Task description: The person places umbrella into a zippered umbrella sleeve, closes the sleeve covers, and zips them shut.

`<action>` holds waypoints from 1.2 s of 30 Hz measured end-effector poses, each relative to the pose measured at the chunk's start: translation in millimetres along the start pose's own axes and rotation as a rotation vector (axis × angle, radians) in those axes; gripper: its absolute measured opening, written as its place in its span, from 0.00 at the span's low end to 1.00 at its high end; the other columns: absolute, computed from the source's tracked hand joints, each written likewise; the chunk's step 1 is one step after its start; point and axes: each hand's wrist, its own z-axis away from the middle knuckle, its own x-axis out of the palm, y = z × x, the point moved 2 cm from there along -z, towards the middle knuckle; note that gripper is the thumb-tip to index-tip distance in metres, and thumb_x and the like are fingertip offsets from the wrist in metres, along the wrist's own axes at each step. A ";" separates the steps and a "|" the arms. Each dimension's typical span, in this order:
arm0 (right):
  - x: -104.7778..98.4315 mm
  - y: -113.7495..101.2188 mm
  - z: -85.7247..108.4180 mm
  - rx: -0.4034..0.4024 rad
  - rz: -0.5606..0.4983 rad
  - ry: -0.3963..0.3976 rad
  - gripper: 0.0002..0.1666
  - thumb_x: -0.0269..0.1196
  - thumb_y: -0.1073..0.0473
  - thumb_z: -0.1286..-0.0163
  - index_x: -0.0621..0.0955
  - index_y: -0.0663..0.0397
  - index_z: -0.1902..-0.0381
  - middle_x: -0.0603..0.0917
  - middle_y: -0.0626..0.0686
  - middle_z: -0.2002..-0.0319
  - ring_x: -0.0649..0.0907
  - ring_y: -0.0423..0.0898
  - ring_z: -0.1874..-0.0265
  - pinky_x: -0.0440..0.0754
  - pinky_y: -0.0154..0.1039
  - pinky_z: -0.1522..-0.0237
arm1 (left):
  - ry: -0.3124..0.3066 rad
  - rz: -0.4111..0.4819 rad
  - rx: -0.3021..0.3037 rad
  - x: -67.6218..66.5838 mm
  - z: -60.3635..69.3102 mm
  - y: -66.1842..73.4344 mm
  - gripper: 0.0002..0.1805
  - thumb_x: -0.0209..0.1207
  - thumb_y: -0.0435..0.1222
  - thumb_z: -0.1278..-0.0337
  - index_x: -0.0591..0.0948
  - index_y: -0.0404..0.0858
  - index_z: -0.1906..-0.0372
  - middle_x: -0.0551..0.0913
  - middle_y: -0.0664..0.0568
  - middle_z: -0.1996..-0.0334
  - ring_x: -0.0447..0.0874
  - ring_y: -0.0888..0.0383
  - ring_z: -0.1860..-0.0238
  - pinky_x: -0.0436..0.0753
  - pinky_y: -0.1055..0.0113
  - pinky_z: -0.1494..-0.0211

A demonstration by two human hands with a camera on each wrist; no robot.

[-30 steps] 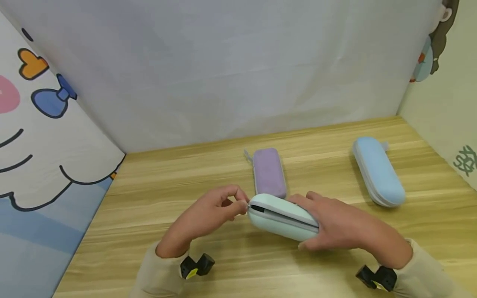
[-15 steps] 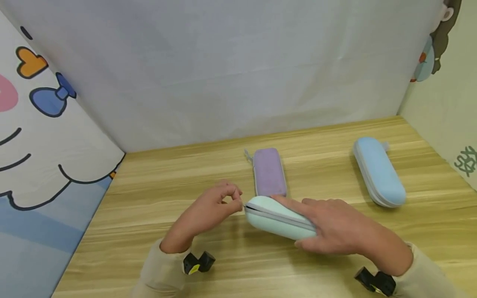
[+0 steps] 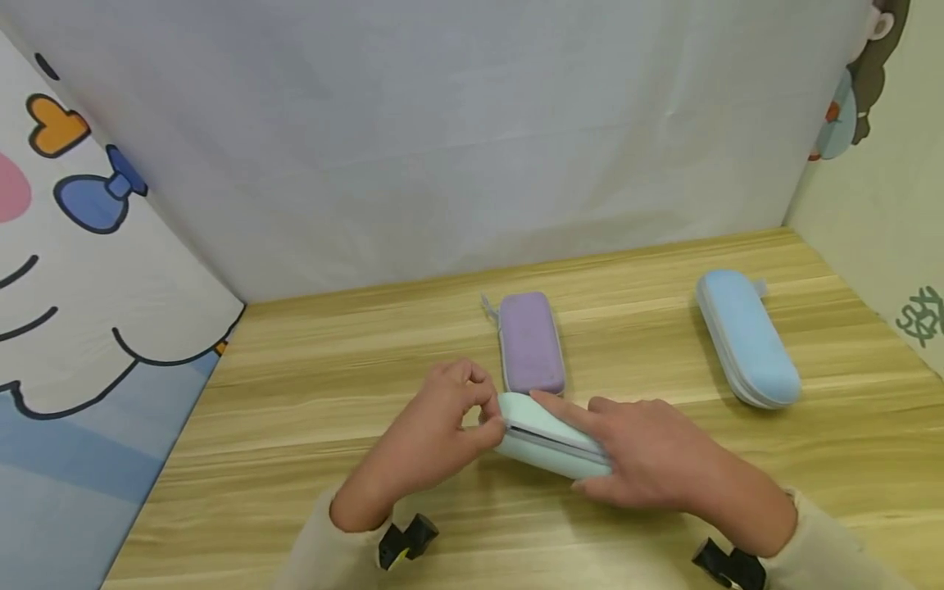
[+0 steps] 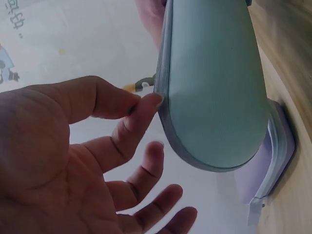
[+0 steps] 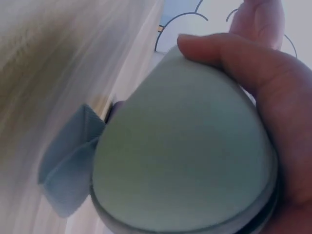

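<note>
A mint-green zip case (image 3: 549,447) is held just above or on the wooden table, its zip side partly parted with a dark slit showing. My right hand (image 3: 652,455) grips its right end, fingers over the top and thumb on the near side. At the left end my left hand (image 3: 450,426) pinches the zip pull, which is mostly hidden between thumb and forefinger. The left wrist view has those fingertips against the grey zip edge of the case (image 4: 214,87), the other fingers loosely bent. A grey fabric loop (image 5: 70,163) sticks out from the case in the right wrist view.
Just behind the green case lies a purple zip case (image 3: 531,340) with a grey strap. A light blue zip case (image 3: 748,340) lies farther right on the wooden table (image 3: 332,344). A pale cloth wall (image 3: 472,147) rises behind the table.
The gap along the zip has narrowed since a second ago. My left hand drew slightly left, then moved right over the case's end. The green case shifted a little.
</note>
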 end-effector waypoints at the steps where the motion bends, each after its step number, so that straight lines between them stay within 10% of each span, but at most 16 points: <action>1: 0.4 -0.5 -0.5 0.000 0.001 0.008 0.59 0.76 0.37 0.44 0.60 0.27 0.19 0.80 0.45 0.63 0.75 0.38 0.77 0.74 0.41 0.75 | 0.007 -0.024 0.020 0.5 0.1 2.6 0.11 0.63 0.32 0.37 0.79 0.49 0.74 0.75 0.55 0.57 0.69 0.47 0.43 0.71 0.51 0.40; 7: 1.1 -1.4 -4.4 0.040 -0.013 0.065 0.56 0.78 0.34 0.48 0.66 0.47 0.28 0.85 0.48 0.62 0.79 0.39 0.74 0.76 0.43 0.74 | 0.047 -0.209 0.163 7.1 0.3 17.4 0.11 0.68 0.36 0.39 0.79 0.50 0.74 0.76 0.54 0.54 0.70 0.47 0.45 0.74 0.54 0.41; 17: -0.7 -5.1 -5.5 0.079 0.014 0.165 0.47 0.81 0.37 0.54 0.74 0.47 0.40 0.81 0.45 0.69 0.77 0.38 0.75 0.73 0.38 0.79 | 0.128 -0.351 0.307 26.0 -2.2 34.2 0.08 0.73 0.40 0.41 0.84 0.50 0.71 0.76 0.55 0.56 0.73 0.50 0.47 0.75 0.55 0.40; 24: -2.8 -2.9 -6.6 0.049 0.000 0.176 0.48 0.83 0.41 0.55 0.74 0.44 0.39 0.81 0.45 0.66 0.78 0.40 0.71 0.75 0.39 0.77 | 0.114 -0.259 0.241 17.3 -1.9 26.1 0.10 0.70 0.49 0.37 0.84 0.50 0.60 0.78 0.55 0.49 0.73 0.50 0.41 0.73 0.49 0.36; 30: -4.5 -2.4 -7.9 -0.072 -0.023 0.174 0.48 0.86 0.47 0.57 0.75 0.42 0.39 0.85 0.46 0.57 0.83 0.43 0.61 0.82 0.46 0.66 | -0.170 0.191 -0.050 -6.0 -3.3 -13.1 0.21 0.51 0.52 0.20 0.78 0.44 0.39 0.80 0.54 0.43 0.77 0.55 0.41 0.77 0.53 0.39; 36: -5.1 -10.2 -8.3 -0.204 0.007 0.187 0.50 0.88 0.50 0.58 0.76 0.47 0.38 0.85 0.48 0.49 0.83 0.49 0.51 0.82 0.53 0.49 | -0.584 0.529 -0.183 10.2 -6.3 -49.0 0.36 0.35 0.58 0.17 0.78 0.35 0.32 0.82 0.49 0.45 0.79 0.58 0.46 0.77 0.62 0.39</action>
